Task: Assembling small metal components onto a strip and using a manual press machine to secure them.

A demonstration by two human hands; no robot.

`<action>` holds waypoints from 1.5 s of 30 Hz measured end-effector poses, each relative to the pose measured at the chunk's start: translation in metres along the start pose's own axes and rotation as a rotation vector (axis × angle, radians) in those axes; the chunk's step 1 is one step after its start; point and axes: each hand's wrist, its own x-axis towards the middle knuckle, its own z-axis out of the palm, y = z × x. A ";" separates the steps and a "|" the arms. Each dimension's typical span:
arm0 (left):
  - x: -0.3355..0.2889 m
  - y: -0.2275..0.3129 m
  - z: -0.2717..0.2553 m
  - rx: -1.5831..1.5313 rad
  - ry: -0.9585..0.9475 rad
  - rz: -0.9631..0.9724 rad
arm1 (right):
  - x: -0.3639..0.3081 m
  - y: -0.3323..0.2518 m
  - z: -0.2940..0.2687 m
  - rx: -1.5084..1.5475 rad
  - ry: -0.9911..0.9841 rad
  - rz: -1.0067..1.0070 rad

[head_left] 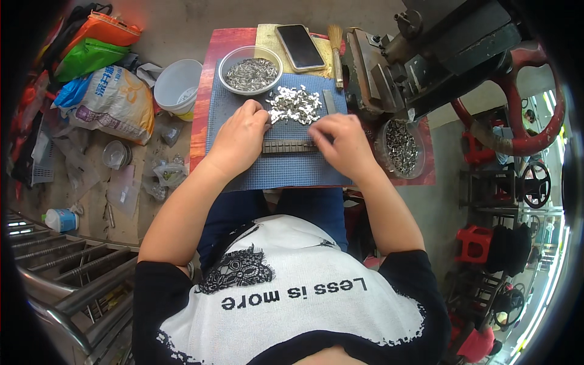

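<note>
A dark slotted metal bar (287, 146) lies crosswise on a blue textured mat (267, 174). My left hand (239, 139) is at the bar's left end, its fingers curled and pressed together beside a pile of small shiny metal pieces (294, 104). Whatever those fingertips hold is too small to make out. Over the bar's right end is my right hand (347, 141), fingers bent and partly blurred; whether they grip anything does not show. Behind the left hand stands a clear bowl of thin metal pins (250, 74). Another clear tub of small metal parts (401, 148) sits right of my right hand.
A phone (300, 47) lies on yellow cloth at the far edge, beside a brush (336, 52). A flat metal strip (329, 102) rests near the pile. Dark machinery with a red handwheel (528, 137) borders the right. A white bucket (177, 88) and bags flank the left.
</note>
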 end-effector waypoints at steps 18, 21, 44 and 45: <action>-0.005 0.010 -0.027 -0.373 -0.218 -0.180 | 0.005 0.002 -0.001 0.315 -0.185 -0.106; -0.006 0.010 -0.030 -0.320 -0.255 -0.149 | 0.006 -0.001 -0.002 0.285 -0.224 -0.094; 0.024 0.029 0.009 -0.077 0.044 -0.170 | 0.032 0.015 0.032 0.066 0.077 -0.068; 0.025 0.029 0.012 -0.044 0.025 -0.155 | 0.030 0.015 0.031 0.064 0.078 -0.065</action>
